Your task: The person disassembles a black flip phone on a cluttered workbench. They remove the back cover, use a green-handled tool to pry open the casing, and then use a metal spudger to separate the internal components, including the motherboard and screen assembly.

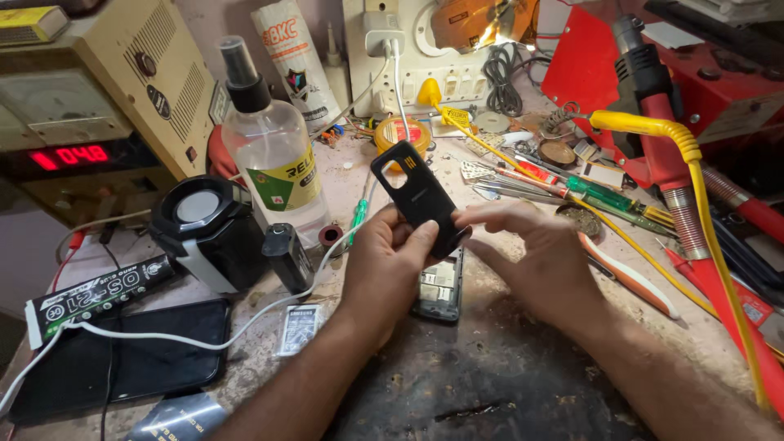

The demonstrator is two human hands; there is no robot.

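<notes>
Above the bench centre, left hand (388,261) pinches a black back cover (418,196) upright; right hand (535,253) grips its lower edge. Opened phone (438,286) lies beneath, spray bottle (273,155) at ten o'clock.

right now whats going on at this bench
A person holds a black phone back cover above a cluttered repair bench. The left hand grips its lower part, and the right hand pinches its bottom corner. Just below lies an opened phone body with its insides showing. A clear spray bottle, a loose battery and screwdrivers lie around it.
</notes>
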